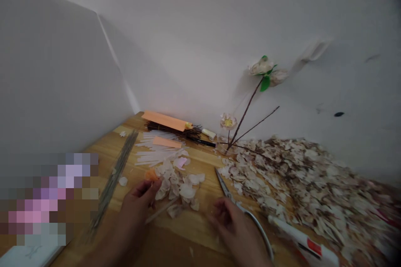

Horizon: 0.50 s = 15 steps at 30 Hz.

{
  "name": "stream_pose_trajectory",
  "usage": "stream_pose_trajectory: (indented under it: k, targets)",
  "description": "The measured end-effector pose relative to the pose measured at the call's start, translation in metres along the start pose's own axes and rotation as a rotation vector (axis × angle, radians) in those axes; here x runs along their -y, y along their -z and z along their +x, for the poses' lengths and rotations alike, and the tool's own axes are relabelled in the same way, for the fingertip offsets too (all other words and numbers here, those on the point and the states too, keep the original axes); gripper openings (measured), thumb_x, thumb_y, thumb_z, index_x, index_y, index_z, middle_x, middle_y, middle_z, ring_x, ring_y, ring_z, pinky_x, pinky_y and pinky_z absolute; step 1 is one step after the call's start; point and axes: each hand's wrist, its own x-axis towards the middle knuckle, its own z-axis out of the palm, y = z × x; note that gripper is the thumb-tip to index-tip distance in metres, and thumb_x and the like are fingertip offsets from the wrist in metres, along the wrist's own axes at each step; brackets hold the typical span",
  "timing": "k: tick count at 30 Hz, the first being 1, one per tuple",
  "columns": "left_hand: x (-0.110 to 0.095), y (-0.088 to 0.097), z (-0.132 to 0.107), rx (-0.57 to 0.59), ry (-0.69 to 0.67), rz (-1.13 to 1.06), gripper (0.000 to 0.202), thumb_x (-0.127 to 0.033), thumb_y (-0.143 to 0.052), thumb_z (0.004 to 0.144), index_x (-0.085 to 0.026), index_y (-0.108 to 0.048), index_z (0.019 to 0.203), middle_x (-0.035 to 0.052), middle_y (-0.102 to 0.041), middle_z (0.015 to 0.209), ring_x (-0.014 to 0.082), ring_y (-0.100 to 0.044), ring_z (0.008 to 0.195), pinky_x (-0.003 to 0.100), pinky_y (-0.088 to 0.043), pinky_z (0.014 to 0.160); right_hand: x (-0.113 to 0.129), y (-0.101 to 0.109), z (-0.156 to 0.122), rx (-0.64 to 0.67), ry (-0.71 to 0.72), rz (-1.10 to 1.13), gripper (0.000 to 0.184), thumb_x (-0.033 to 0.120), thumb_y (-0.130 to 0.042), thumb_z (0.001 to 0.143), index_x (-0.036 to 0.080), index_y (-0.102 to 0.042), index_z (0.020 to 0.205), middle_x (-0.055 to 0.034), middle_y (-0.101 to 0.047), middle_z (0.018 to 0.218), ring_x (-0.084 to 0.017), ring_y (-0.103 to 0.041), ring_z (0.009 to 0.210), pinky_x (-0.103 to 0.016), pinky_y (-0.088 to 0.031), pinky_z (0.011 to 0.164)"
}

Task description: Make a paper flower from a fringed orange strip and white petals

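Observation:
My left hand (139,202) is closed in a pinch, with a small orange piece of paper (151,175) at its fingertips. Just right of it lies a loose heap of pale petals (180,183), and a thin white strip (161,210) lies below the heap. My right hand (233,225) hovers over the table, its fingers loosely curled and the thumb apart from them, with nothing visible between. Scissors (227,192) lie beside and partly behind the right hand, blades pointing away.
A big pile of dried petals (300,179) covers the right side. Artificial flowers on brown stems (246,114) stand by the wall. White strips (150,156), thin wires (114,183), orange paper (167,121), a black pen (206,143) and a white tube (297,238) lie on the wooden table.

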Motion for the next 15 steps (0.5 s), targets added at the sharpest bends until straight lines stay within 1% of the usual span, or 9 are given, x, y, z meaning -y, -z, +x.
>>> stream_pose_trajectory:
  k: [2, 3, 5, 8, 11, 13, 15]
  targets:
    - [0.000, 0.000, -0.003, 0.023, -0.003, 0.037, 0.038, -0.050, -0.075, 0.049, -0.017, -0.056, 0.051, -0.0077, -0.044, 0.043, 0.0077, -0.037, 0.042, 0.018, -0.030, 0.042, 0.013, 0.009, 0.008, -0.021, 0.047, -0.143, 0.016, 0.030, -0.067, 0.063, 0.025, -0.062, 0.078, -0.0056, -0.066, 0.083, -0.029, -0.057, 0.080, -0.038, -0.038, 0.069]
    - [0.000, -0.001, -0.004, 0.022, 0.000, 0.052, 0.039, -0.051, -0.075, 0.049, -0.017, -0.057, 0.052, -0.0075, -0.044, 0.043, 0.0078, -0.037, 0.042, 0.019, -0.030, 0.043, 0.019, 0.012, 0.012, -0.018, 0.065, -0.168, 0.017, 0.028, -0.069, 0.062, 0.025, -0.063, 0.079, -0.0063, -0.067, 0.087, -0.031, -0.057, 0.084, -0.039, -0.038, 0.072]
    - [0.000, -0.001, -0.005, 0.013, 0.009, 0.065, 0.041, -0.052, -0.076, 0.046, -0.017, -0.057, 0.051, -0.0072, -0.045, 0.042, 0.0081, -0.038, 0.042, 0.019, -0.030, 0.042, 0.028, 0.013, 0.026, -0.016, 0.102, -0.174, 0.017, 0.023, -0.068, 0.062, 0.025, -0.063, 0.078, -0.0064, -0.067, 0.088, -0.030, -0.056, 0.086, -0.038, -0.037, 0.074]
    - [0.000, -0.001, -0.005, 0.008, 0.020, 0.034, 0.042, -0.052, -0.078, 0.042, -0.016, -0.058, 0.052, -0.0073, -0.046, 0.043, 0.0078, -0.038, 0.042, 0.019, -0.030, 0.042, 0.031, 0.006, 0.052, -0.012, 0.131, -0.162, 0.010, 0.019, -0.065, 0.065, 0.023, -0.061, 0.074, -0.0058, -0.066, 0.081, -0.027, -0.057, 0.082, -0.036, -0.037, 0.072]
    - [0.002, 0.000, -0.004, 0.011, 0.028, 0.013, 0.042, -0.051, -0.078, 0.042, -0.016, -0.059, 0.054, -0.0076, -0.045, 0.044, 0.0071, -0.037, 0.042, 0.018, -0.030, 0.042, 0.024, -0.003, 0.080, -0.015, 0.119, -0.142, 0.008, 0.013, -0.058, 0.070, 0.019, -0.059, 0.074, -0.0040, -0.064, 0.075, -0.021, -0.057, 0.073, -0.032, -0.038, 0.067]
    - [0.003, 0.000, -0.002, 0.009, 0.028, -0.007, 0.041, -0.050, -0.078, 0.044, -0.016, -0.060, 0.057, -0.0076, -0.045, 0.046, 0.0072, -0.038, 0.042, 0.018, -0.031, 0.042, 0.018, -0.004, 0.093, -0.006, 0.105, -0.104, 0.012, 0.010, -0.051, 0.075, 0.017, -0.057, 0.082, -0.0001, -0.062, 0.073, -0.016, -0.056, 0.064, -0.029, -0.039, 0.063]
    - [0.001, 0.000, -0.002, 0.003, 0.040, -0.023, 0.042, -0.051, -0.078, 0.043, -0.016, -0.059, 0.057, -0.0076, -0.045, 0.046, 0.0074, -0.038, 0.043, 0.018, -0.032, 0.042, 0.014, 0.001, 0.097, 0.002, 0.089, -0.060, 0.014, 0.012, -0.045, 0.078, 0.018, -0.055, 0.087, 0.0024, -0.060, 0.069, -0.013, -0.053, 0.055, -0.027, -0.038, 0.058]
